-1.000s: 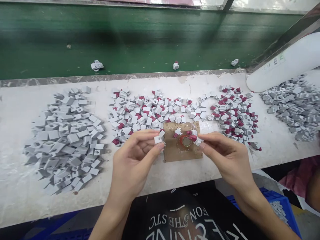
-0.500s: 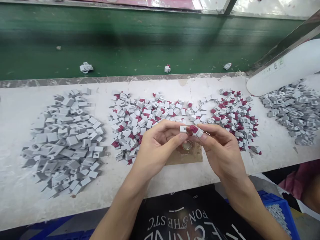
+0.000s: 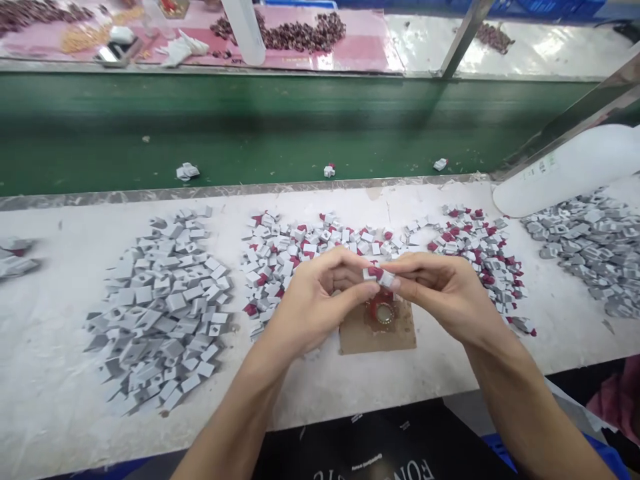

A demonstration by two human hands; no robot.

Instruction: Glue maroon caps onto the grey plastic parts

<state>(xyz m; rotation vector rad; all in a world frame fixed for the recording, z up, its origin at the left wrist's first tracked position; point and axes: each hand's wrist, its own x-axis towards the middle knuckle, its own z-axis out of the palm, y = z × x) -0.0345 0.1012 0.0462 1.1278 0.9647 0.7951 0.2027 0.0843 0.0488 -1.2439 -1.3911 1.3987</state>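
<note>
In front of my chest, my left hand [image 3: 317, 297] pinches a small light-grey plastic block [image 3: 369, 273] between thumb and fingers. My right hand [image 3: 445, 287] grips a grey plastic piece with a dark-red part [image 3: 386, 278] by its grey end. The two pieces meet between the fingertips; how far one sits inside the other I cannot tell. Below the hands lies a brown cardboard square [image 3: 360, 340] with a round ring [image 3: 384, 314] amid a red patch. Behind them spreads a heap of grey-and-red pieces [image 3: 285, 250].
To the left lies a big heap of plain grey blocks [image 3: 160, 313]. More grey-and-red pieces [image 3: 480, 250] and darker grey parts [image 3: 595, 247] lie rightward, beside a white cylinder [image 3: 560, 170]. Beyond the table edge, a green belt [image 3: 280, 127] carries a few scattered pieces.
The two pieces, apart before, have been brought together between my hands. The view has tilted upward, showing more of the far bench.
</note>
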